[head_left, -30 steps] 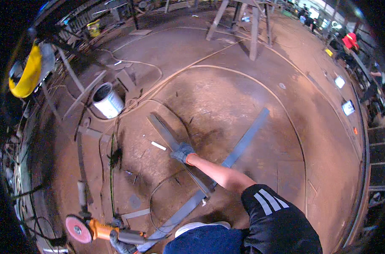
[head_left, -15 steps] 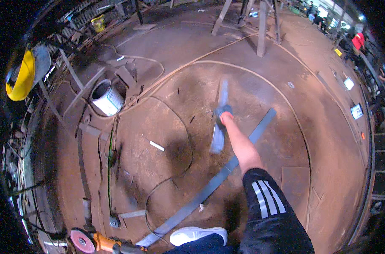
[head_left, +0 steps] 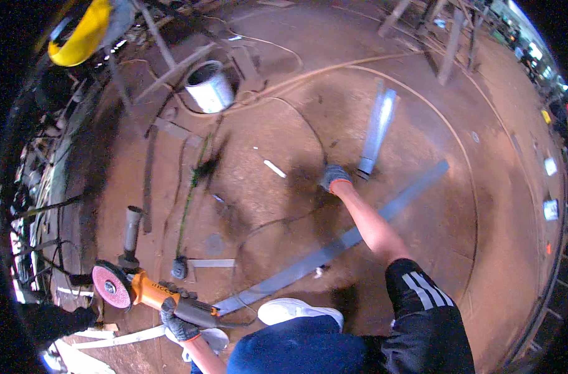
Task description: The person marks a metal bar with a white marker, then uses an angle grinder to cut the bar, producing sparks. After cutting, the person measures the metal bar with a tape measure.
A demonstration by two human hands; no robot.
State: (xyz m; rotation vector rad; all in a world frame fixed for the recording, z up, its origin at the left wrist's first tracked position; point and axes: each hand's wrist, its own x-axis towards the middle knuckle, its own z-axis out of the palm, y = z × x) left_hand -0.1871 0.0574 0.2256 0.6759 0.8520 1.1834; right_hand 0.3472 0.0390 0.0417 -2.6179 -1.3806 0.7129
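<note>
Left hand (head_left: 179, 321): fingers clenched round grinder (head_left: 151, 293) | right hand (head_left: 335, 178): can't tell if grasping | short bar (head_left: 378, 129) already lies near long strip (head_left: 324, 254); remaining work unclear

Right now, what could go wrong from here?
The left hand alone holds the angle grinder, so it might twist away if running. Its cord bends close to a white shoe and could snag a foot. The long metal bar lying across the floor by that shoe might trip someone.

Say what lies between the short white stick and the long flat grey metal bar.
Head view: a thin dark cord crosses the brown floor between them.
</note>
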